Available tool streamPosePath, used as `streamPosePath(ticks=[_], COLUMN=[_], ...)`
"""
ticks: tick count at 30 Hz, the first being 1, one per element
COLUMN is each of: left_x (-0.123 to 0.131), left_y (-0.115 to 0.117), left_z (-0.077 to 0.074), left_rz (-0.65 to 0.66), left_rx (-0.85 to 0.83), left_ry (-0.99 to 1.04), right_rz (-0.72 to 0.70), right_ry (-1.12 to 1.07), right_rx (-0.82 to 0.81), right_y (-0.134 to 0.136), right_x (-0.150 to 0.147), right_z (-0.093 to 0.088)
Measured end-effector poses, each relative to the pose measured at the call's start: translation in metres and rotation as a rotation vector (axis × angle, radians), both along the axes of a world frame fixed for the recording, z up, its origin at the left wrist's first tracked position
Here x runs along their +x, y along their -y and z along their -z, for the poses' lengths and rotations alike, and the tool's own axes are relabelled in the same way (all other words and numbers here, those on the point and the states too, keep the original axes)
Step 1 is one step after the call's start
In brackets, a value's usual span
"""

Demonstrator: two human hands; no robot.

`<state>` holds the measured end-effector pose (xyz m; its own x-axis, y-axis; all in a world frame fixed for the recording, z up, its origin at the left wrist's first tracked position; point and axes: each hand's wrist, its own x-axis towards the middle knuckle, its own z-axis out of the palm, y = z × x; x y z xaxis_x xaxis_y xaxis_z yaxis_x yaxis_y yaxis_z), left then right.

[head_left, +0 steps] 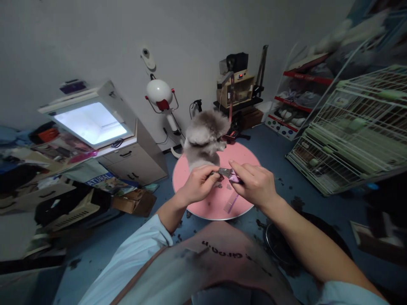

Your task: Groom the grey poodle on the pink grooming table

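Note:
In the head view, my right hand (256,182) is closed around a small pink-purple tool with a flared metal head, which looks like a hair clipper (234,177). The fingers of my left hand (202,182) are pinched together right at the metal end; what lies between them is hidden. Just beyond both hands, a fluffy grey-and-white dog (203,140) sits on a round pink table (203,207). On the tabletop below my right hand lies a flat translucent comb-like piece with a purple stripe (231,203). Small grey tufts of hair are near the hands.
A red-and-white lamp-like device (159,92) stands behind the table at left. Further left, a lit white box (92,123) sits on a cabinet (136,161). White wire cages (356,127) and a loaded rack (288,101) stand at right. Hair clumps dot the blue floor (280,169).

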<state>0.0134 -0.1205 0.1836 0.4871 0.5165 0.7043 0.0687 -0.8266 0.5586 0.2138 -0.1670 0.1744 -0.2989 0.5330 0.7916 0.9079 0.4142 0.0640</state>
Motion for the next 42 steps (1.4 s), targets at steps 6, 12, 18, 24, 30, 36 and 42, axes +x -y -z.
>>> streamPosePath(ticks=[6, 12, 18, 24, 30, 36, 42], left_x=[-0.002, 0.002, 0.004, 0.002, 0.001, -0.002, -0.001], left_y=[-0.003, 0.003, 0.006, 0.008, 0.009, 0.007, 0.001], left_z=[0.005, 0.003, -0.003, -0.003, -0.002, 0.002, 0.016], left_rz=[-0.059, -0.16, -0.244, -0.235, -0.231, -0.17, -0.143], left_rx=[0.039, -0.078, -0.042, 0.003, 0.007, -0.019, 0.305], left_ry=[0.175, 0.275, 0.262, 0.241, 0.244, 0.257, 0.077], right_rz=[0.01, 0.021, 0.026, 0.01, -0.014, -0.124, -0.402], right_ry=[-0.147, -0.095, -0.085, -0.02, -0.04, -0.351, -0.718], right_rx=[0.034, 0.249, 0.202, 0.209, 0.139, 0.041, -0.134], right_y=[-0.005, -0.004, -0.009, -0.005, -0.003, -0.002, 0.017], right_x=[-0.005, -0.016, -0.02, -0.02, -0.022, -0.029, -0.05], right_z=[0.015, 0.017, 0.013, 0.005, 0.004, 0.013, 0.007])
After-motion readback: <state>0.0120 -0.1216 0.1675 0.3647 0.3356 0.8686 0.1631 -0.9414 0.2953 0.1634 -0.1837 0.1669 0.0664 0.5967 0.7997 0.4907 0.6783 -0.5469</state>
